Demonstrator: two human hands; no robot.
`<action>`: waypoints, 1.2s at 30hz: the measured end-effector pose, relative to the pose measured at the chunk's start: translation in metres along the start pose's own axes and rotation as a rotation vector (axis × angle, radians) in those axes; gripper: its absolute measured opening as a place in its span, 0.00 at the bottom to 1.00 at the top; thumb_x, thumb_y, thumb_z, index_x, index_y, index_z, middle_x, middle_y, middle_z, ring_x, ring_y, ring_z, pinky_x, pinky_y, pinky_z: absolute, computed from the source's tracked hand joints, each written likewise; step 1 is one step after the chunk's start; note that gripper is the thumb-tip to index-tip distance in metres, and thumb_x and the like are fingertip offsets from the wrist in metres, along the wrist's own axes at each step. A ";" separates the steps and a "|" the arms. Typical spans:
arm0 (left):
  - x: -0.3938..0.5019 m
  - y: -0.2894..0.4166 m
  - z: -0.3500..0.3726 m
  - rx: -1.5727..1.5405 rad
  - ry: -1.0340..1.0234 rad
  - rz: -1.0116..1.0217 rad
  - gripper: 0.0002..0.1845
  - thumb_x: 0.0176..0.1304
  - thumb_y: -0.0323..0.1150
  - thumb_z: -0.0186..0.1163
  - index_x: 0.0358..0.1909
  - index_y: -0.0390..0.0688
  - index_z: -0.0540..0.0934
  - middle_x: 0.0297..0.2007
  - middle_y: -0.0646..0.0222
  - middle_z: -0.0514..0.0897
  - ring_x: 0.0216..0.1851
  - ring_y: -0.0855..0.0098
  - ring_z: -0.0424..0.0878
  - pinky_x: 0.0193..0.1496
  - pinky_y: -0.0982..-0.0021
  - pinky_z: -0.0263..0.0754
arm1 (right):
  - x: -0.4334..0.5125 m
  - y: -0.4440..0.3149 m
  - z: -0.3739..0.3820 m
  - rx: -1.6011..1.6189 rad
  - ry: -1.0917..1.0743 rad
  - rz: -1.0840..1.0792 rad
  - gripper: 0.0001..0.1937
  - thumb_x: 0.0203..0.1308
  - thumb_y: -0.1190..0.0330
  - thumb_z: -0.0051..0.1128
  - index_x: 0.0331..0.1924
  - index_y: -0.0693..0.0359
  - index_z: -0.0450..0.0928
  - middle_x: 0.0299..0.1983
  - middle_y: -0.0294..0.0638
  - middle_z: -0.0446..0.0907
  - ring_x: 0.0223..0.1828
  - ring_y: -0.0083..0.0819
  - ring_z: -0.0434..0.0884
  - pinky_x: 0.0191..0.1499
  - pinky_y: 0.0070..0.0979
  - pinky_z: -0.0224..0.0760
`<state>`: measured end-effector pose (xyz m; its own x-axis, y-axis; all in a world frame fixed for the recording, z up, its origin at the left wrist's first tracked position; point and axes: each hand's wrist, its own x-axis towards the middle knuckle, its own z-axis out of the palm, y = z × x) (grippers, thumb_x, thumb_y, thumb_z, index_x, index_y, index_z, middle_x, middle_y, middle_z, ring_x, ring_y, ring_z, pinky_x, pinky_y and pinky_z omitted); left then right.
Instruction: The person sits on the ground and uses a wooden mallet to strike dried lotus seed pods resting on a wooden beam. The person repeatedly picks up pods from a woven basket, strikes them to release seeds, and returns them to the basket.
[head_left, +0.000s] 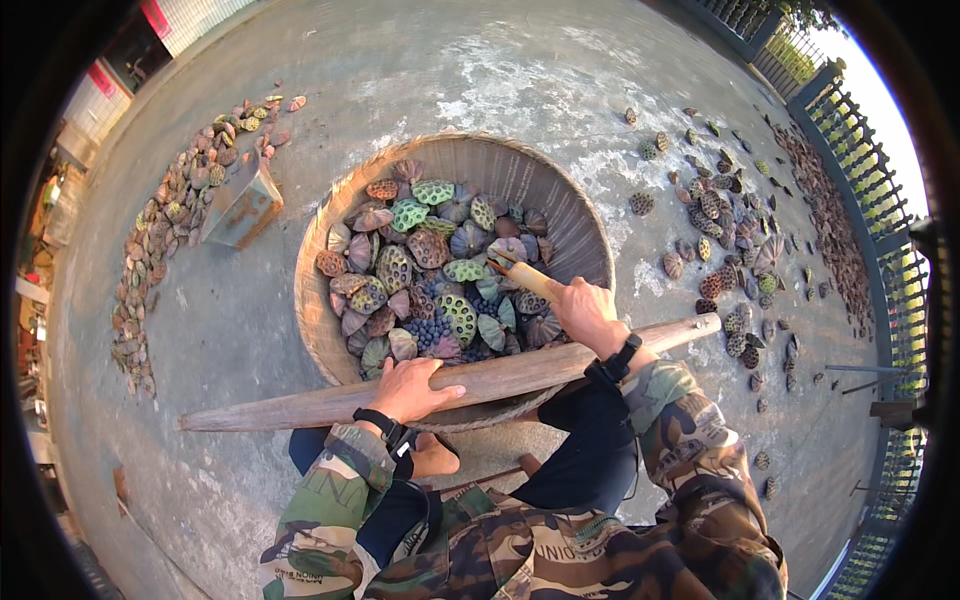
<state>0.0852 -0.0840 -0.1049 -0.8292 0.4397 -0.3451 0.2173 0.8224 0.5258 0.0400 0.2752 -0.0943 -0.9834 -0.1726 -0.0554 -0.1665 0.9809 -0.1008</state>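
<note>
A round woven bamboo basket stands before me, partly filled with lotus seed pods, green, brown and purplish. Dark loose seeds lie among them. Across the basket's near side runs a long tapered wooden pole. My left hand rests on top of the pole with its fingers spread. In my right hand is a tool with a pale handle and two thin, pointed prongs, held over the pods. The right wrist is just above the pole.
A curved heap of pods lies on the concrete at left, beside a rusty metal scoop-like container. More pods are scattered at right, with a brown pile along a balustrade. A rope hangs below the pole.
</note>
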 end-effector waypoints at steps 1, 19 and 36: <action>-0.008 -0.006 0.011 0.062 0.042 -0.021 0.40 0.66 0.67 0.70 0.59 0.38 0.90 0.58 0.51 0.91 0.65 0.51 0.85 0.81 0.40 0.60 | 0.013 -0.001 0.010 -0.042 0.014 -0.024 0.13 0.75 0.62 0.61 0.55 0.58 0.88 0.39 0.53 0.86 0.35 0.52 0.91 0.36 0.48 0.85; 0.020 -0.031 0.022 -0.962 0.420 -0.189 0.41 0.73 0.49 0.75 0.79 0.37 0.72 0.66 0.48 0.86 0.68 0.58 0.84 0.72 0.57 0.76 | -0.002 -0.005 -0.037 0.207 0.035 -0.157 0.22 0.69 0.61 0.69 0.64 0.57 0.86 0.38 0.56 0.88 0.39 0.57 0.90 0.43 0.50 0.85; 0.027 0.001 0.006 -1.851 0.185 -0.215 0.21 0.84 0.47 0.62 0.64 0.42 0.85 0.55 0.63 0.92 0.57 0.65 0.90 0.60 0.53 0.88 | -0.157 -0.122 -0.003 0.654 0.251 -0.132 0.27 0.66 0.68 0.76 0.70 0.52 0.84 0.39 0.47 0.86 0.35 0.48 0.89 0.38 0.40 0.84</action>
<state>0.0662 -0.0691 -0.1186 -0.8285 0.2512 -0.5005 -0.5415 -0.5872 0.6016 0.2141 0.1826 -0.0706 -0.9581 -0.1828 0.2207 -0.2851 0.6845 -0.6710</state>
